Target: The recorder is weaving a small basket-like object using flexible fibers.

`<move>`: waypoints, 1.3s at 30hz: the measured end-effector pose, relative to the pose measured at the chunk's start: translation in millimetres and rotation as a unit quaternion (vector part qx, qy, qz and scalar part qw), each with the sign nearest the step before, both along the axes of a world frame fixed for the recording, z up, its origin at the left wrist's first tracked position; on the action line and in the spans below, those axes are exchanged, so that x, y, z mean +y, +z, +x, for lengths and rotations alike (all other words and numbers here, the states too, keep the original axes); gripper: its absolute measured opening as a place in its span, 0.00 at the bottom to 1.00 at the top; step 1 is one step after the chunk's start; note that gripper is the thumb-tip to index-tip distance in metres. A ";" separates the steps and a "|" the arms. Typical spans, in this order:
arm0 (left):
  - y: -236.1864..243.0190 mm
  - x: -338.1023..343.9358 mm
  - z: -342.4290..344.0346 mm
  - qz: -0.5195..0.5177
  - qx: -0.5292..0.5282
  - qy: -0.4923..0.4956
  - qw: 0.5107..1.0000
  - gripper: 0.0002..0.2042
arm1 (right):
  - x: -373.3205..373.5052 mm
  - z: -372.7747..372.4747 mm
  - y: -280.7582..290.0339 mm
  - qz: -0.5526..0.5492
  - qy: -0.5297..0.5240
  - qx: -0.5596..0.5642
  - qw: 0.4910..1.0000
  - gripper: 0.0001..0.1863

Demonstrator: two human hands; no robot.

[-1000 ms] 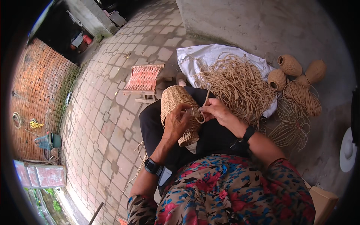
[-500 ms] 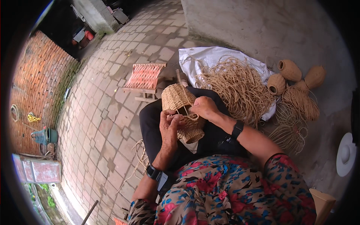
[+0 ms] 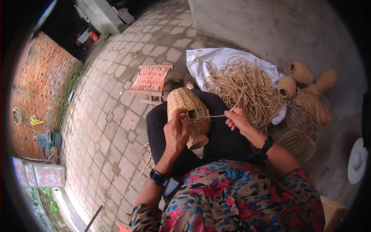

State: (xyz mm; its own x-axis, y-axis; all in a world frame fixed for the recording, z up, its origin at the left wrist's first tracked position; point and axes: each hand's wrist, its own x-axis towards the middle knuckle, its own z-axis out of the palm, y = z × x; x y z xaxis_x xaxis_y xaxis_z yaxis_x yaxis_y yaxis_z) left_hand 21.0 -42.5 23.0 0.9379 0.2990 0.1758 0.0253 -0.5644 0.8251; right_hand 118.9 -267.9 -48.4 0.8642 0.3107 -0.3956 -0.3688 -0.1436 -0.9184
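A tan woven basket (image 3: 181,99), shaped like a small vase, lies across my lap with its narrow neck toward me. Bare upright ribs show in a gap between its two woven bands. My left hand (image 3: 177,131) grips the basket's left side at this gap, thumb and fingers closed at its edge. From the gap a twisted straw cord (image 3: 217,116) runs taut to the right. My right hand (image 3: 239,120) pinches that cord between thumb and forefinger, apart from the basket. The inside of the basket is mostly hidden.
Beyond my right knee, a heap of loose cord (image 3: 247,87) lies on a white sheet (image 3: 201,58). Several finished woven vessels (image 3: 300,73) and a cord bundle (image 3: 315,106) sit farther right. A low stool with a red woven seat (image 3: 152,77) stands ahead on the paving.
My right hand has moved right, away from the basket's opening, drawing the cord out straight. The cord end that stood above the basket has gone from there. My left hand stays on the basket.
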 end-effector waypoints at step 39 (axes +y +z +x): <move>-16.6 30.2 -16.3 -0.371 0.101 0.058 0.921 0.16 | 42.2 5.3 23.0 -0.013 0.081 -0.001 0.997 0.11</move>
